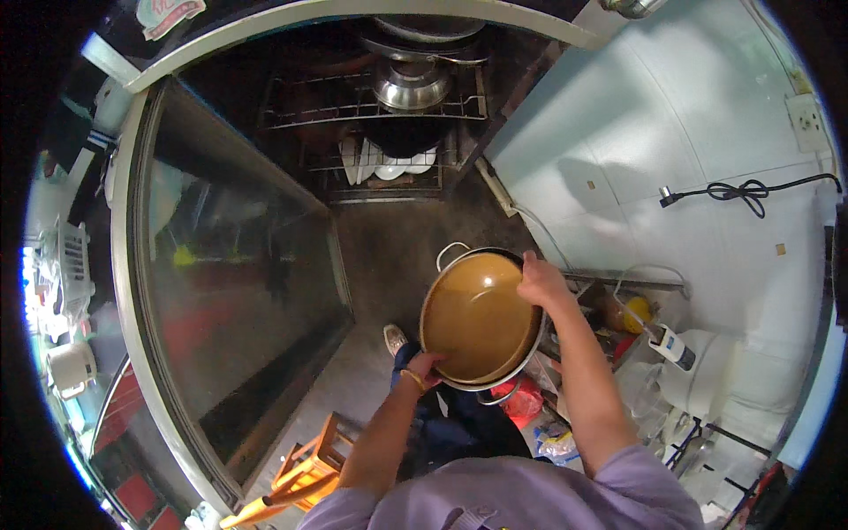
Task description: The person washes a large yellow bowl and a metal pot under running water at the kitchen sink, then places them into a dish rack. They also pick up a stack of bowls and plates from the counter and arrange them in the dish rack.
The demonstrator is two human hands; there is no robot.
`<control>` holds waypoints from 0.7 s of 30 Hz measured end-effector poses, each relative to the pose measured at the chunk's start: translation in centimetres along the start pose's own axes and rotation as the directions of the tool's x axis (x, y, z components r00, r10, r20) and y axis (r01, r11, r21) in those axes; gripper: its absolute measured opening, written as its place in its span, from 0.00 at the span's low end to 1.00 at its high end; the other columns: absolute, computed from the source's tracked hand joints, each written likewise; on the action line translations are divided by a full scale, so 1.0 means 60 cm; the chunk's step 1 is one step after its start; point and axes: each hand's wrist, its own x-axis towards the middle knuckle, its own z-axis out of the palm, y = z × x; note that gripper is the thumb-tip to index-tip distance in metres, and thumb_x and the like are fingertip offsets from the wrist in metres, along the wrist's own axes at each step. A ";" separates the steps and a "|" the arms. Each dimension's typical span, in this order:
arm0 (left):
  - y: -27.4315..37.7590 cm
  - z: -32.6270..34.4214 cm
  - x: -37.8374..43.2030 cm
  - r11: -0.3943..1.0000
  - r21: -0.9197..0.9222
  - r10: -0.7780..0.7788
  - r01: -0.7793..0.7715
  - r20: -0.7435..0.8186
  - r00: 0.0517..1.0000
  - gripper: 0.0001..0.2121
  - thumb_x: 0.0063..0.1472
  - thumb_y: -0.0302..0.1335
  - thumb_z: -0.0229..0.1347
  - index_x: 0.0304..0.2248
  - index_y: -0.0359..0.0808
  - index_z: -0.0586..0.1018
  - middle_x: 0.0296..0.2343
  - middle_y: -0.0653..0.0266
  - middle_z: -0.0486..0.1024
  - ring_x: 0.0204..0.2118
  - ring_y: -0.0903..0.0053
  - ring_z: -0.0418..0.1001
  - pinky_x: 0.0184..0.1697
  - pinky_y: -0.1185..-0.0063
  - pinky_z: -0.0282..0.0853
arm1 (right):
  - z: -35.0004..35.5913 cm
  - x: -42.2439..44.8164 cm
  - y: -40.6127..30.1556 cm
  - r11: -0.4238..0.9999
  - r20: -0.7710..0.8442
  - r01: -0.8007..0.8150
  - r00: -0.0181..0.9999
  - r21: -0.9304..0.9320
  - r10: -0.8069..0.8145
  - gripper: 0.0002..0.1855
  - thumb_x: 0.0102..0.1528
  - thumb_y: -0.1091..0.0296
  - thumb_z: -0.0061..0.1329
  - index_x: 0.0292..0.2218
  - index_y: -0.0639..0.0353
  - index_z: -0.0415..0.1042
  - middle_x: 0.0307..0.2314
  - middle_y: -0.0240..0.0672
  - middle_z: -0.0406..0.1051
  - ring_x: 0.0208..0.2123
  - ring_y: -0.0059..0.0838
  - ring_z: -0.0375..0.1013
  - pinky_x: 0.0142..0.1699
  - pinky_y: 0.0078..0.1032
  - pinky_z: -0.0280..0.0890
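Observation:
A large round pan with a tan inner surface [480,321] is held in front of my body in the head view, tilted so its inside faces up. Another metal rim and looped handles show around and beneath it, from what looks like a second pot [452,254]. My left hand [424,370] grips the lower left rim, a yellow band on its wrist. The upper right rim is gripped by my right hand [542,281]. The undersides of the pans and some fingers are hidden.
An open cabinet with a glass door [252,285] stands ahead and left. Its wire racks [291,122] hold a metal bowl [412,86] and white dishes [391,171]. At right are a tiled wall [636,146] and a cluttered shelf. A wooden stool [318,457] stands lower left; a red bag [521,401] lies low.

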 end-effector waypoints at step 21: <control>0.321 -0.138 0.115 0.682 0.032 0.698 -0.730 -0.326 0.638 0.16 0.42 0.15 0.47 0.34 0.38 0.70 0.24 0.68 0.71 0.20 0.81 0.67 0.17 0.85 0.62 | 0.048 0.356 -0.171 0.622 -0.458 0.599 0.796 0.503 -0.396 0.29 0.48 0.59 0.45 0.48 0.61 0.55 0.30 0.43 0.70 0.33 0.35 0.70 0.38 0.29 0.63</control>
